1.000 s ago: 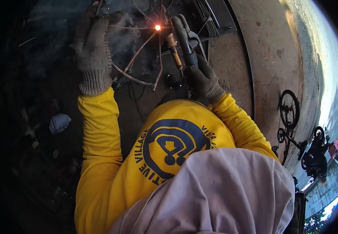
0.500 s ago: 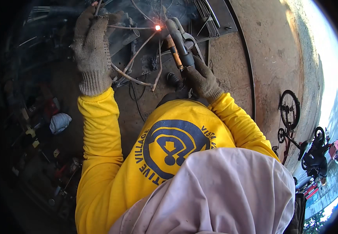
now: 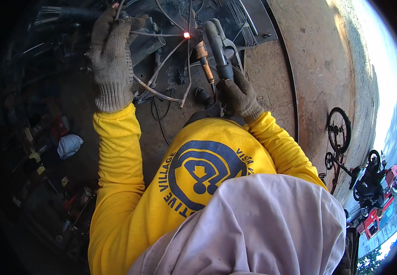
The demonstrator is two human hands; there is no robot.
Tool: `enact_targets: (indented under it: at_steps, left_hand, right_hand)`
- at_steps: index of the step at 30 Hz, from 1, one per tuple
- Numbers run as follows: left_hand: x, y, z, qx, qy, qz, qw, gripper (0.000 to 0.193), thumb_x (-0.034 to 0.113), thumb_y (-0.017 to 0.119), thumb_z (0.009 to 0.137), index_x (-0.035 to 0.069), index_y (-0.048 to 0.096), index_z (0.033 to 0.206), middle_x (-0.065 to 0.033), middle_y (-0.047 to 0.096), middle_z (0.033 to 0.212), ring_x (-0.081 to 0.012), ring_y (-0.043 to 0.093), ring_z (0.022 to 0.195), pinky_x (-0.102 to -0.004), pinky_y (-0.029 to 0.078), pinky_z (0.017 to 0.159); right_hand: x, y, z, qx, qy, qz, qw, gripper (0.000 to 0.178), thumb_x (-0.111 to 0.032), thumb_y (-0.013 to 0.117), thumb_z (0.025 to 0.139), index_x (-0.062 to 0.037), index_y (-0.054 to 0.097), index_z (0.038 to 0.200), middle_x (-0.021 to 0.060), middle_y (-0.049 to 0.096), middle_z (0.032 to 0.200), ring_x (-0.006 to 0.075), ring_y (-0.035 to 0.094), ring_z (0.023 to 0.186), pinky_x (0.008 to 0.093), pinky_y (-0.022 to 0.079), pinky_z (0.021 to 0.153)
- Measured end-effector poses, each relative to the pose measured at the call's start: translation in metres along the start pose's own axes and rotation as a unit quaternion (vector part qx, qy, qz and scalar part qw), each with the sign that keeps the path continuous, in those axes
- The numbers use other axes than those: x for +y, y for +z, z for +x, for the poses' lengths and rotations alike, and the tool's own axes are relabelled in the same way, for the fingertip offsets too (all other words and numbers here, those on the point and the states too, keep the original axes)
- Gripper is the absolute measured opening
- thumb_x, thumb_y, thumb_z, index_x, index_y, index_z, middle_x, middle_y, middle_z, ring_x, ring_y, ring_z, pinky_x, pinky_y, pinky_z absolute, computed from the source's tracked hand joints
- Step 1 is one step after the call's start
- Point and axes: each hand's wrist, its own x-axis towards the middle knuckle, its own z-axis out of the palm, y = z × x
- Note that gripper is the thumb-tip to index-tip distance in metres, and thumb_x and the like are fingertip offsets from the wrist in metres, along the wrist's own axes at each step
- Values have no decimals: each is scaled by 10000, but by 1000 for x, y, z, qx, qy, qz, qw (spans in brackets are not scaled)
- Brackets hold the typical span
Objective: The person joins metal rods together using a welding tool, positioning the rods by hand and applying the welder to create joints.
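Head view shows the glowing joint (image 3: 186, 35) dimmed, probably cooling, left grip (image 3: 112, 56) clamped on a rod (image 3: 119, 9) leftward of it, right grip (image 3: 238, 95) on a grey handle (image 3: 225, 71) rightward.

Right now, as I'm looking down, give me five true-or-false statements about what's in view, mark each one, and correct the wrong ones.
1. Your right hand grips a grey tool. True.
2. Both hands are bare. False: both wear knitted gloves.
3. A red spot glows among thin metal rods. True.
4. The orange-handled tool is in your left hand. False: it is beside the grey tool, near your right hand.
5. The bicycle is off to your right. True.
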Motion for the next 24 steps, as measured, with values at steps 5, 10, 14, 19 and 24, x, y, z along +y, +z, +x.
enact_targets:
  at_steps: [5,10,14,19,24]
  left_hand:
    - [-3,-3,-2,-1,-8,-23,1000,417,23,582,955,-50,527,1362,-196,704,1045,-328,708,1026,-453,552,997]
    - [-4,-7,-4,8,-38,-22,999,423,38,580,976,22,542,1396,-97,673,1087,-212,690,1009,-375,550,967]
    - [-4,-9,-7,18,-12,-8,1000,362,101,552,1023,12,533,1374,-91,694,1022,-179,701,952,-304,540,906]
    - [-13,-18,-8,4,32,80,996,350,149,551,1039,49,549,1374,-78,734,1012,-154,706,946,-279,540,858]
    - [-17,-12,-14,21,0,20,1000,340,142,545,1038,60,559,1368,-83,741,1018,-165,715,934,-283,552,839]
  right_hand:
    - [-36,-12,-4,34,-105,82,991,544,-280,590,1007,4,450,1450,108,689,996,162,659,723,284,546,639]
    - [-158,-12,0,91,-227,-75,967,652,-84,749,896,10,438,1462,95,680,1029,160,686,815,292,576,700]
    - [-243,-24,24,145,-394,-171,891,686,-50,760,880,39,410,1463,143,643,1139,166,672,872,291,581,741]
    - [-326,-17,39,45,-418,1,908,513,-164,712,937,21,485,1357,135,663,994,182,673,763,316,589,656]
    - [-375,1,88,56,-434,-243,866,476,-308,720,928,8,568,1250,120,676,872,179,668,696,310,567,587]
